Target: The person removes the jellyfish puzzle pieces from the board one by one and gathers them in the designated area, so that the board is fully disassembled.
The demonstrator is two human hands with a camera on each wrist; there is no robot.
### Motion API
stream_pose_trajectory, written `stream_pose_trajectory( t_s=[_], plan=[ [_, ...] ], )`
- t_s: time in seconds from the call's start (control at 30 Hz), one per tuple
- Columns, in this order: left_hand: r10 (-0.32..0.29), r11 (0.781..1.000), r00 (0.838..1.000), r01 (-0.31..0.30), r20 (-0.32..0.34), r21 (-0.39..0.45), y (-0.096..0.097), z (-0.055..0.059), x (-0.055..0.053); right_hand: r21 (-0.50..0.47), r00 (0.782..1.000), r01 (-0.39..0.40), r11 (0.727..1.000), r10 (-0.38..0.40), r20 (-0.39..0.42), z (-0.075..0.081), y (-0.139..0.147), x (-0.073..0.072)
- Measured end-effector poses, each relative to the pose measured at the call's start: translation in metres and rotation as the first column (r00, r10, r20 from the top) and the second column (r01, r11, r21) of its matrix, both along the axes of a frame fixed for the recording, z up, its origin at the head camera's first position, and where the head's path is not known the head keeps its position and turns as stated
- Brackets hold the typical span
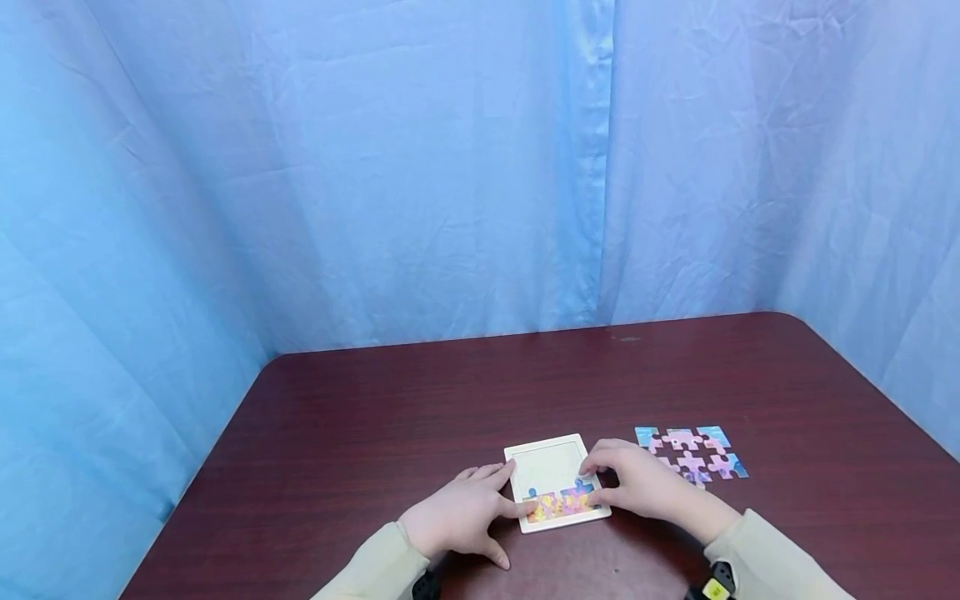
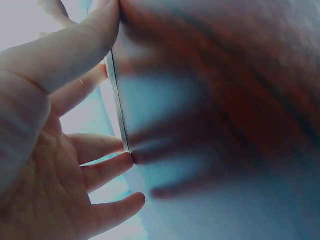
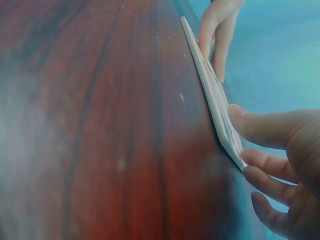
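Observation:
A pale square puzzle tray (image 1: 551,461) lies on the table with a row of joined yellow, pink and blue jigsaw pieces (image 1: 558,503) along its near side. My left hand (image 1: 461,512) reaches in from the left with fingers spread, one fingertip on the row's left end and others at the tray's left edge. At the opposite side, my right hand (image 1: 648,483) has its thumb on the row's right end and its bent index finger close to a blue knob. The right wrist view shows the right thumb (image 3: 260,125) resting over the tray's edge.
Several loose jigsaw pieces (image 1: 693,454), pink and blue, lie to the right of the tray, partly behind the right hand. The dark red-brown table (image 1: 390,408) has rounded far corners. Blue curtains (image 1: 450,183) hang behind it and on both sides.

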State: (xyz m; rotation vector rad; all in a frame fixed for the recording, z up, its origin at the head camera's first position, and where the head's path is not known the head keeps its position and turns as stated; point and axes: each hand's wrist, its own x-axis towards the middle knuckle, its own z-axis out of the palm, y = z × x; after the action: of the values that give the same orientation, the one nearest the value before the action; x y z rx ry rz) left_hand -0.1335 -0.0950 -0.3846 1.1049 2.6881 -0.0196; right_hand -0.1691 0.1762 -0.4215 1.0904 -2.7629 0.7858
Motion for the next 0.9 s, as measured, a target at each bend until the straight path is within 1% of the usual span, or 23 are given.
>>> stream_pose_trajectory(
  t_s=[0.23,0.43,0.63,0.8,0.9],
  plan=[
    [-0.001,1.000,1.000,0.001,-0.012,0.014,0.000,0.000,0.001,0.036,1.000,0.009,0.999,-0.010,0.026,0.000,-0.005,-0.001],
    [-0.029,1.000,0.998,0.029,-0.060,-0.002,0.001,0.000,-0.001,0.032,0.999,0.009,0.999,-0.010,0.050,0.001,-0.007,-0.002],
    [-0.044,0.999,0.995,0.045,-0.090,0.013,0.006,0.001,-0.002,0.026,0.995,0.007,1.000,-0.009,0.099,0.002,-0.009,-0.004],
    [-0.064,0.998,0.988,0.067,-0.138,0.013,0.014,0.003,-0.002,0.013,0.992,0.006,1.000,-0.007,0.123,0.002,-0.009,-0.005],
    [-0.101,0.994,0.980,0.106,-0.170,0.020,0.019,0.002,-0.002,0.008,0.993,0.004,1.000,-0.005,0.121,0.001,-0.010,-0.004]
  ],
)
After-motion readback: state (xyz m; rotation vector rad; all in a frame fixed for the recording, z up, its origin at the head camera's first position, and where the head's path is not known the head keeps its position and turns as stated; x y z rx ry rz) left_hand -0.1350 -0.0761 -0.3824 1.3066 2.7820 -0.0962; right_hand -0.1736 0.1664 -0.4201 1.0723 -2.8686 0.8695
